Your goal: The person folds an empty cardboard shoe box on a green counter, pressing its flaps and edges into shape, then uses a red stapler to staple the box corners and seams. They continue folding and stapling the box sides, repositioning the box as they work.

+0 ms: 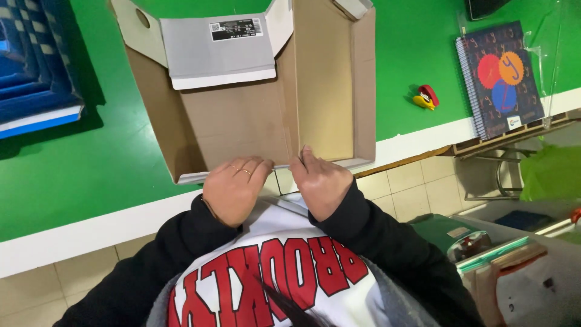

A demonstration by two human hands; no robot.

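a flattened-out cardboard box [254,103] is lying open on the green worktop [72,163], its brown inner face turned upward and its near edge reaching the worktop's white front border; both hands are pressing on that near edge, side by side and almost touching each other; the left hand [233,188] is resting palm down with its fingers curled over the white-edged lip of the box, rings showing on two fingers; the right hand [321,181] is sitting just beside it with the thumb laid onto the inner face and the other fingers folded under the edge, so the hands are together and gripping the same cardboard lip; a raised side panel is standing along the right of the box, and a grey-white flap [218,51] carrying a printed label is folding inward from the far side; a cut-out hole is showing in the pale flap at the far left corner; well apart to the right, a small red and yellow object [425,97] is lying on the worktop, and beyond it a spiral-bound notebook [499,75] with coloured circles on its dark cover is resting near the worktop's edge; a stack of blue fabric [33,60] is sitting at the far left; black sleeves are covering both arms.
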